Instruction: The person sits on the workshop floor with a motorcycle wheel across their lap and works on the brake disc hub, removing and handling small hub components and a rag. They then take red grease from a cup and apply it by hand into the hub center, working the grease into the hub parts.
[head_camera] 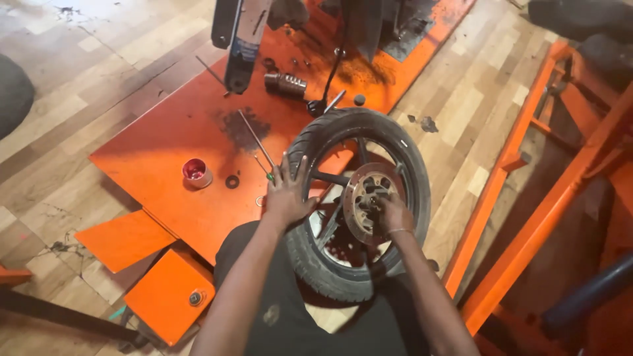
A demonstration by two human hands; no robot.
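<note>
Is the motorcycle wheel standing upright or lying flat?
Upright, leaning slightly: the wheel stands on its tread, left hand steadying the tyre.

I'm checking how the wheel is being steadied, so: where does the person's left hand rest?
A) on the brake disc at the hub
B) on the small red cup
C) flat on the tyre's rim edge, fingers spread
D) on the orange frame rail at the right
C: the left hand lies open with fingers spread on the tyre, while the right hand is at the brake disc.

Motorcycle workshop: orange service lift [165,151], wheel [359,198], loose parts.
</note>
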